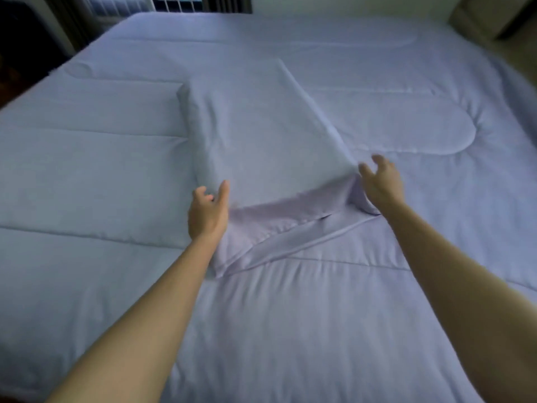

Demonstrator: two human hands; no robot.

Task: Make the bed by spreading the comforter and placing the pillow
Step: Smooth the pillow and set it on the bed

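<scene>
Pale lavender cloth under both hands, all one shade. Left hand [207, 212] open, fingers loosely curled, thumb raised, set against the near-left corner of the pillow [258, 132] and holding nothing. Right hand [380, 181] open too, fingers spread, just beside the near-right corner of the pillow, whether touching or a hair apart cannot be told. Between the two hands, the open flap [290, 225] of the pillowcase, slack and creased, trailing toward the viewer and lying flat on the comforter [290, 330].

Pillow itself long and rectangular, angled away from the hands toward the far left, rounded and thicker along its left side, flatter along its right edge, resting on top of the comforter near the middle of the bed.

Comforter spread over the whole bed, quilted in long curved channels, mostly smooth with soft wrinkles close to the viewer. Wide open cloth on every side of the pillow: left, right and beyond it. Left edge of the bed [43, 80] dropping to dark floor; far edge meeting dark vertical window bars [174, 2]; at the far right corner, a beige blurred object [482, 16], kind not clear.
</scene>
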